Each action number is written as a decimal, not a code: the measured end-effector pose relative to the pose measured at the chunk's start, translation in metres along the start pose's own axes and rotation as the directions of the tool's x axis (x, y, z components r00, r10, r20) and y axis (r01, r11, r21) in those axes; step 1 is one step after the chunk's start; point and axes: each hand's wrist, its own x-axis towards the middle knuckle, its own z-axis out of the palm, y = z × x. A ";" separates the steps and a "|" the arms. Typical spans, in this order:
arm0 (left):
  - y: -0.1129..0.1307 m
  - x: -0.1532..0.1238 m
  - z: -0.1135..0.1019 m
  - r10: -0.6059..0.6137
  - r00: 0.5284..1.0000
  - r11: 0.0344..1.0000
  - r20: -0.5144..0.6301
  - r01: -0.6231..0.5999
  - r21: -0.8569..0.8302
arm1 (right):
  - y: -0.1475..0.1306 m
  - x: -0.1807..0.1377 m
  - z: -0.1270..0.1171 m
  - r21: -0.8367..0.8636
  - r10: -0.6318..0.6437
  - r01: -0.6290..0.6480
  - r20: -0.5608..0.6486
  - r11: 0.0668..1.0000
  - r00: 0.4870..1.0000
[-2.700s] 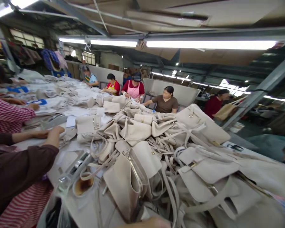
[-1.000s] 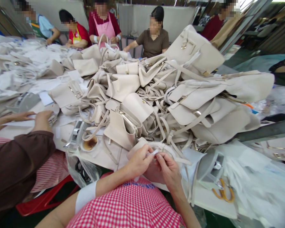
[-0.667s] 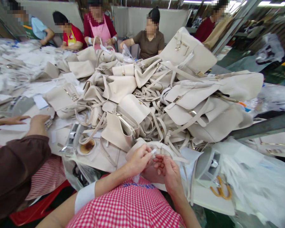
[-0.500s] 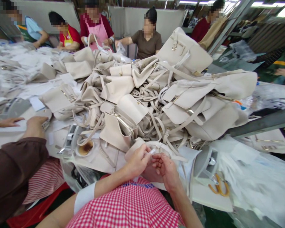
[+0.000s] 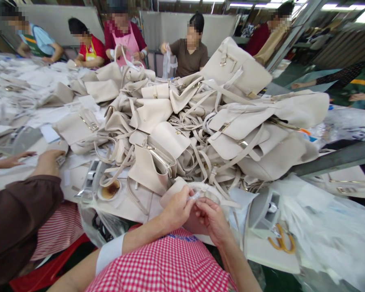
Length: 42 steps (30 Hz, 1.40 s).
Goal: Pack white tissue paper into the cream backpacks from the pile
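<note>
My left hand is closed in a pinch on a small whitish strip, perhaps clear film or thin paper. Close on its right, my right hand has thumb and forefinger pressed together at the strip's other end. Both hands are over a beige handbag that lies at the table edge against my checked apron. The bag's pale strap or handle curves just beyond my fingers. My hands hide part of the bag and most of the strip.
A large heap of beige handbags fills the table ahead. On the right are a grey tape dispenser, yellow-handled scissors and white plastic sheeting. Another dispenser and a stained round dish lie left, beside a co-worker's brown sleeve.
My right fingers have closed from a loose curl into a pinch at the strip. Across the table, a person in brown has raised a hand with whitish plastic in it.
</note>
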 end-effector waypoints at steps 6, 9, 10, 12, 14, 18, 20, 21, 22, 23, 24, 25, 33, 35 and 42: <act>-0.007 0.000 0.007 -0.086 0.991 0.934 0.098 0.115 -0.339 | 0.007 0.005 -0.002 -0.105 -0.115 0.115 0.012 0.988 0.993; -0.009 0.002 0.010 -0.119 0.969 0.807 0.218 0.223 -0.547 | 0.008 0.009 0.002 -0.125 -0.118 0.119 0.019 0.985 0.993; -0.009 0.002 0.010 -0.118 0.965 0.776 0.235 0.237 -0.584 | 0.009 0.010 0.003 -0.128 -0.118 0.119 0.014 0.985 0.993; -0.009 0.003 0.010 -0.114 0.966 0.741 0.230 0.237 -0.629 | 0.009 0.012 0.005 -0.128 -0.130 0.128 -0.010 0.983 0.991; -0.010 0.004 0.011 -0.121 0.967 0.720 0.223 0.240 -0.651 | 0.009 0.013 0.004 -0.126 -0.159 0.152 -0.049 0.980 0.986; -0.016 0.003 0.011 -0.145 0.961 0.693 0.237 0.270 -0.669 | 0.007 0.011 -0.001 -0.047 -0.179 0.175 -0.099 0.984 0.979; -0.017 0.003 0.011 -0.138 0.961 0.685 0.241 0.268 -0.677 | 0.007 0.009 -0.003 -0.021 -0.160 0.159 -0.053 0.987 0.986; -0.017 0.003 0.011 -0.129 0.960 0.677 0.250 0.269 -0.685 | 0.008 0.008 -0.004 -0.034 -0.154 0.154 -0.011 0.988 0.988; -0.017 0.003 0.010 -0.120 0.957 0.663 0.264 0.276 -0.696 | 0.008 0.008 -0.004 -0.060 -0.151 0.153 0.036 0.986 0.988; -0.016 0.003 0.009 -0.115 0.953 0.645 0.281 0.287 -0.709 | 0.009 0.007 -0.003 -0.085 -0.149 0.155 0.082 0.984 0.986; -0.014 0.003 0.008 -0.115 0.948 0.621 0.298 0.302 -0.723 | 0.010 0.008 -0.003 -0.104 -0.149 0.161 0.118 0.981 0.982; -0.013 0.003 0.007 -0.120 0.943 0.594 0.310 0.318 -0.739 | 0.011 0.009 -0.003 -0.118 -0.158 0.175 0.142 0.978 0.977; -0.032 0.010 0.005 -0.065 0.868 0.316 0.493 0.487 -0.814 | 0.016 0.025 -0.001 -0.429 -0.453 0.479 0.169 0.766 0.875; -0.041 0.012 0.007 -0.062 0.853 0.258 0.518 0.515 -0.817 | 0.013 0.022 -0.005 -0.551 -0.426 0.488 0.249 0.677 0.870; -0.046 0.008 0.009 -0.112 0.864 0.359 0.491 0.496 -0.791 | -0.024 -0.007 -0.050 -0.852 -0.670 0.472 0.217 0.225 0.710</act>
